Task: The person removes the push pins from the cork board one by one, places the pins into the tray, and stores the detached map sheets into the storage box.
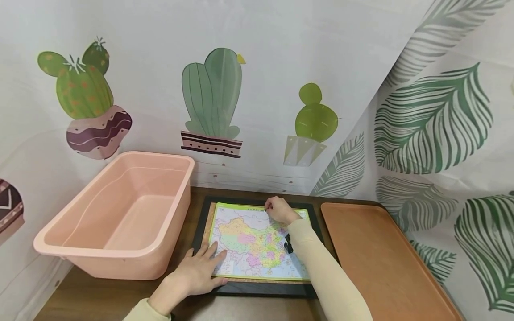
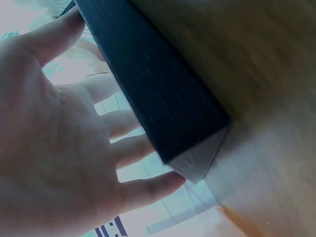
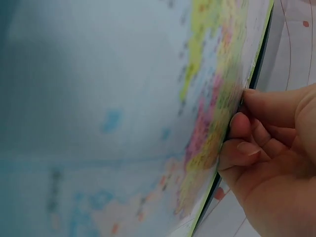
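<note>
A colourful map sheet (image 1: 249,240) lies on a board with a cork-like surface and a black frame (image 1: 265,289). My left hand (image 1: 201,269) rests spread on the frame's lower left corner, its fingertips reaching onto the map. From below, the left wrist view shows the palm and fingers beside the dark frame bar (image 2: 153,84). My right hand (image 1: 279,210) is at the map's top edge. In the right wrist view its fingers (image 3: 239,153) are curled, and thumb and fingertips touch the map (image 3: 123,98). Anything between those tips is too hidden to tell.
To the left stands a deep pink plastic basin (image 1: 176,214). An orange-brown tray (image 1: 369,249) lies right of the board. Everything sits on a brown wooden table (image 1: 100,296), against a cloth backdrop (image 1: 273,53) printed with cacti and leaves.
</note>
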Tool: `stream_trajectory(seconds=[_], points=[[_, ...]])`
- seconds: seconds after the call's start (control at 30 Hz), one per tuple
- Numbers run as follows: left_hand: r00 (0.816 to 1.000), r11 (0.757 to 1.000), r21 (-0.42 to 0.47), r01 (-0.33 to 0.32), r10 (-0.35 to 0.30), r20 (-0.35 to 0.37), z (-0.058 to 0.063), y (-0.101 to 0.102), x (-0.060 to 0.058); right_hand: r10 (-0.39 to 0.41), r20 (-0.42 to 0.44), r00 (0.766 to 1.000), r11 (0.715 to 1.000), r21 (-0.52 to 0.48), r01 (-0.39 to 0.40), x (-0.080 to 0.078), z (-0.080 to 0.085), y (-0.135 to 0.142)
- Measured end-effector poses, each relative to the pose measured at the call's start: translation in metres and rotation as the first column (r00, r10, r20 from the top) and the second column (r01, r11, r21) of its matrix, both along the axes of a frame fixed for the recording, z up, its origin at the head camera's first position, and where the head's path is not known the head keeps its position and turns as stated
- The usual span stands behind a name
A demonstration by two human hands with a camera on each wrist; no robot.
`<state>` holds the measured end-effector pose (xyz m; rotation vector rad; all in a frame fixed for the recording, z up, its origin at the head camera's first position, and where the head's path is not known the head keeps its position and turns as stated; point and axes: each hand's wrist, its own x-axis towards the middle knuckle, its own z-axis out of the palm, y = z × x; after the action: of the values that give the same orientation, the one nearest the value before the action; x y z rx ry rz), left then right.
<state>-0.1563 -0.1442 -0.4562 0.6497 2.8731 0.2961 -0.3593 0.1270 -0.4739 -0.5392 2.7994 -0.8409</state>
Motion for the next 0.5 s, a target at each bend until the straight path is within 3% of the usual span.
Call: stream_trajectory(seconds=[0.5], points=[[1.0, 1.0, -0.017, -0.003, 0.003, -0.001, -0.0023, 0.0012, -0.0008, 0.051, 0.057, 0.997, 0.997, 0.055, -0.054, -0.0042, 0.0058, 0.0022]])
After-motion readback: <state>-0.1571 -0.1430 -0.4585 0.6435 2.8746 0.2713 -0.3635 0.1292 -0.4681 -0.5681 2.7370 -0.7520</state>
